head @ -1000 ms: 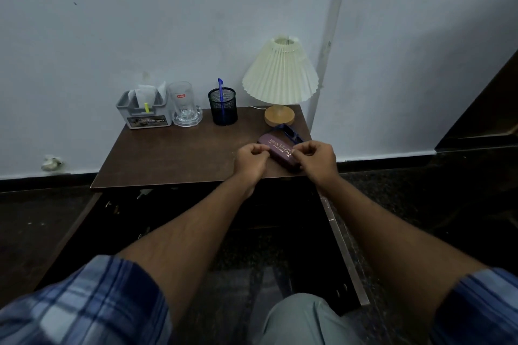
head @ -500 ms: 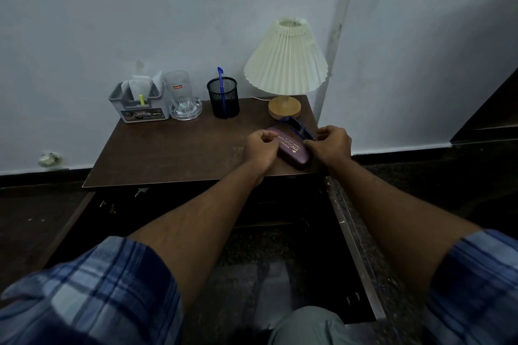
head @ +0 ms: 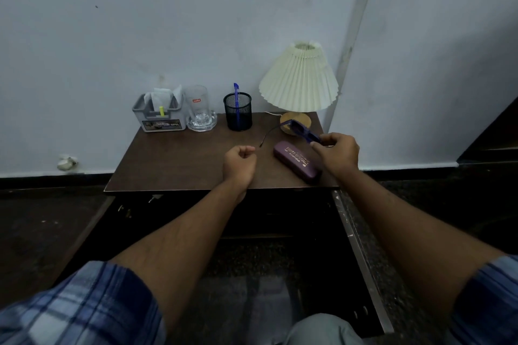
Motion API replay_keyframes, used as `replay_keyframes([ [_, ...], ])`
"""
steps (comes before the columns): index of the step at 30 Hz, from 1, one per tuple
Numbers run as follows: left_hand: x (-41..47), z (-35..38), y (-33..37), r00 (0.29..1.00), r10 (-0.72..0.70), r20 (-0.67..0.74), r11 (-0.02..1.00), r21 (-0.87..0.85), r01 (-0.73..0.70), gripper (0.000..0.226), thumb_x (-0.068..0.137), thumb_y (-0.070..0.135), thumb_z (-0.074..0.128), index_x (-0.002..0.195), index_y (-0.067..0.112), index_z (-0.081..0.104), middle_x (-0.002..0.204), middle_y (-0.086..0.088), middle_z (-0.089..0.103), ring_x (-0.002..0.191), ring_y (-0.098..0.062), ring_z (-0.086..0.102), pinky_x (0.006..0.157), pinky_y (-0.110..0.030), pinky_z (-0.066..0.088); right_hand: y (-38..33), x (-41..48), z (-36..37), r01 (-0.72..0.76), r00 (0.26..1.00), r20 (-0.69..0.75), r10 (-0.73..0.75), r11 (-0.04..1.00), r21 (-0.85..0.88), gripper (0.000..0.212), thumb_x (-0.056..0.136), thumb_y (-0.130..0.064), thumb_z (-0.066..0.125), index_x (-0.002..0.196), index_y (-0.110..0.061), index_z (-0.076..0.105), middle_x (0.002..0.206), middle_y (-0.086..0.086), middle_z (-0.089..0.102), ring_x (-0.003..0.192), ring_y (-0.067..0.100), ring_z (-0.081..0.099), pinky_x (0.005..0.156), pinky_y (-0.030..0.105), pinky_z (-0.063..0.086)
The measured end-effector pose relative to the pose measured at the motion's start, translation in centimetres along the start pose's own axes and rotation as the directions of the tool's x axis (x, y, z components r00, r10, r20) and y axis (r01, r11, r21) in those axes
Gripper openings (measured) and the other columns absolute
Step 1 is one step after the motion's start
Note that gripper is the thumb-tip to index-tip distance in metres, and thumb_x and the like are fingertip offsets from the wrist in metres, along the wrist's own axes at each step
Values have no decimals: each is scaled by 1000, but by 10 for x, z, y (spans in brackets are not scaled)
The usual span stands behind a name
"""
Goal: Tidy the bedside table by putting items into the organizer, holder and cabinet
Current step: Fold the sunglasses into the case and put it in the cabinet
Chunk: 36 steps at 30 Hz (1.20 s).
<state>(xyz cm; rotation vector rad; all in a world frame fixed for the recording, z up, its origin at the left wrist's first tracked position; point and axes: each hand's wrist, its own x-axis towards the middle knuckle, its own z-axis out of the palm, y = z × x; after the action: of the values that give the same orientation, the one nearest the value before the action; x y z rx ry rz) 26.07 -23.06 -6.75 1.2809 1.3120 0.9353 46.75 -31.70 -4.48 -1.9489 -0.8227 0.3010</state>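
Pale wall (head: 140, 22) behind a dark bedside table (head: 182, 168). Back right, a pleated lamp (head: 298, 78); back left, a grey organizer (head: 158, 120), then a mesh holder (head: 237, 116) with a blue pen (head: 236, 91). Near the front right edge, a purple case (head: 297, 161), lying closed. Just above it, right hand (head: 337, 152) pinching blue glasses (head: 301, 131) (one temple unfolded). Further left, left hand (head: 239, 164) curled, gripping nothing.

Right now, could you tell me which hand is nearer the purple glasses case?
Right. The right hand, holding blue glasses, is at the right side of the purple glasses case; the left hand is apart, to its left.
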Motion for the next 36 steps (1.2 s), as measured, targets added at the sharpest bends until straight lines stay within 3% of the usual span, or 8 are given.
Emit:
replay_keyframes([
  [5,-3,-34,16,995,98,-23,995,-35,-98,22,87,-5,67,107,2,72,84,-4,68,80,-17,65,85,-40,58,-19,-16,9,-39,981,195,-4,976,217,29,79,-20,85,105,-10,77,95,5,78,91,22,75,85,35,60],
  [9,-8,-64,36,975,219,-25,974,-59,-220,23,89,-4,69,108,8,73,87,-3,72,79,-14,68,89,-41,60,-43,-36,17,-162,940,341,8,891,425,17,85,-10,79,101,-7,75,87,5,79,74,14,76,69,26,62],
  [14,-11,-99,48,924,379,-39,924,61,-377,16,88,10,75,101,18,81,85,8,78,81,-11,75,81,-28,62,-71,-56,25,-244,912,410,16,824,511,23,89,-6,73,111,4,71,101,18,75,80,17,72,82,33,62],
  [17,-16,-113,52,863,505,-12,849,187,-494,16,86,14,76,97,24,81,78,22,74,74,5,71,70,-9,55,-85,-64,31,-227,902,431,-17,832,507,22,90,-6,72,110,5,71,99,19,75,71,11,71,70,24,62],
  [21,-20,-120,52,789,606,94,738,302,-603,13,86,12,75,97,17,81,88,7,78,79,-5,73,77,-22,60,-101,-73,41,-215,895,443,-51,821,530,19,88,-6,74,105,4,71,99,25,74,84,29,73,82,38,61],
  [24,-24,-122,49,737,634,235,635,385,-670,13,86,20,73,97,23,78,89,11,77,80,0,71,75,-23,59,-112,-76,45,-187,876,473,-96,836,516,15,86,-14,78,97,-4,74,93,19,77,82,28,75,70,31,61],
  [31,-21,-114,38,858,482,177,786,346,-512,16,79,19,81,94,21,81,80,10,79,71,0,73,73,-23,61,-123,-80,47,-137,856,499,-135,871,471,21,94,-27,70,89,-8,77,81,10,77,71,20,74,65,27,59],
  [36,-36,-103,38,973,119,197,976,-204,-78,15,89,-3,71,88,12,70,74,-4,74,66,-14,73,62,-25,62,-132,-86,47,-143,839,521,-157,861,489,29,97,-26,66,94,0,76,92,19,76,72,19,71,66,25,59],
])
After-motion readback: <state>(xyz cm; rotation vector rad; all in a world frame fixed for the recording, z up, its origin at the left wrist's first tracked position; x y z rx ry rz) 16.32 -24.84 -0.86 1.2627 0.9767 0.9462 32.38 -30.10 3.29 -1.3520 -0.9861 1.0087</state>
